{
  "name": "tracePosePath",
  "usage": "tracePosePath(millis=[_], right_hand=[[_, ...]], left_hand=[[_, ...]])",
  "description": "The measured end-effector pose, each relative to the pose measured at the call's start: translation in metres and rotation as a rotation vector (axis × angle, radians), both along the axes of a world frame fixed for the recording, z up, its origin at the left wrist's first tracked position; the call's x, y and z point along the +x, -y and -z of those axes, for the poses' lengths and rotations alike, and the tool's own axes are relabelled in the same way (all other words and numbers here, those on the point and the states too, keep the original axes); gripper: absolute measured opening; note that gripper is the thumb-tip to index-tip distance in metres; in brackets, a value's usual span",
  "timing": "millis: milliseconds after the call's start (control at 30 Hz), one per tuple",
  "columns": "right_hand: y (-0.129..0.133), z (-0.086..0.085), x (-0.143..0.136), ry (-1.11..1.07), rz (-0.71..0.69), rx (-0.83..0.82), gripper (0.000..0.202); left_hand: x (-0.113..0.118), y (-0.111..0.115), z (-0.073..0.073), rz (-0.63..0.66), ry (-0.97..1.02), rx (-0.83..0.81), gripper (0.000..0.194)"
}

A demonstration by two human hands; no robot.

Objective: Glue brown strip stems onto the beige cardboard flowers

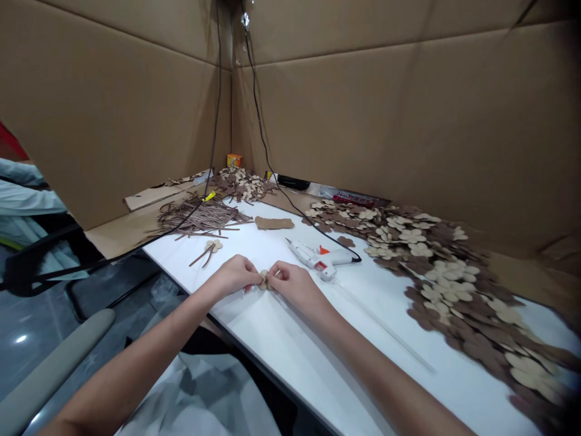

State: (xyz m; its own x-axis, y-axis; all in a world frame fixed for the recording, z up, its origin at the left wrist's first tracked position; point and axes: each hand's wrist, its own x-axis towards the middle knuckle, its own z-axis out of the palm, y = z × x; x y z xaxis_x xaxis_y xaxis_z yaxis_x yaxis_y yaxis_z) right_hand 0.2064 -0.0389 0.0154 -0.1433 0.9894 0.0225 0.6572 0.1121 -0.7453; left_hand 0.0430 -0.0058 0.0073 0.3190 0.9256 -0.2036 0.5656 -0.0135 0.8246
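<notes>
The person's two hands meet over the near-left part of a smooth white bench (272, 345), the left hand (236, 275) and the right hand (290, 283) almost touching, the fingertips of both pinched on a small beige piece with rounded lobes (264, 280). The piece sits between the fingers, which hide part of it; whether it also touches the bench, I cannot tell. Just beyond the left hand lies a beige flower-shaped cutout (214, 244) with thin brown strips (196, 257) at its near side. Behind that is a tangled pile of narrow brown strips (204, 217), and to its right a flat, roughly rectangular brown scrap (274, 223). A white glue gun with an orange trigger (320, 259) lies on its side beyond the right hand, its nozzle pointing to the far left; a long translucent stick (385, 327) runs from near it toward the near right. A single dark brown flower cutout (346, 241) lies just behind the gun. Along the right side spreads a large heap of brown and beige flower cutouts (417, 249), and a smaller heap of similar cutouts (245, 183) fills the far corner, near a small orange box (234, 160). Brown cardboard walls (363, 115) stand behind.
</notes>
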Motion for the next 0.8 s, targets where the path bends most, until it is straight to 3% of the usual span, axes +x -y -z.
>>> tracePosePath(millis=[267, 467, 633, 700, 800], right_hand=[[0.003, -0.004, -0.002, 0.025, 0.004, 0.025, 0.007], [-0.003, 0.006, 0.005, -0.022, -0.037, 0.047, 0.009], [0.002, 0.011, 0.017, -0.028, -0.037, 0.198, 0.019], [0.007, 0.01, 0.023, 0.0, -0.082, 0.288, 0.023], [0.012, 0.01, 0.03, 0.065, -0.287, 0.424, 0.035]], left_hand=[[0.004, -0.001, -0.006, -0.039, -0.019, -0.086, 0.01], [0.004, -0.001, -0.008, -0.026, -0.023, -0.096, 0.009], [0.004, -0.003, -0.002, -0.024, -0.02, -0.062, 0.01], [0.003, -0.006, 0.004, -0.025, -0.01, -0.043, 0.01], [0.002, -0.009, 0.012, -0.023, 0.01, -0.021, 0.012]])
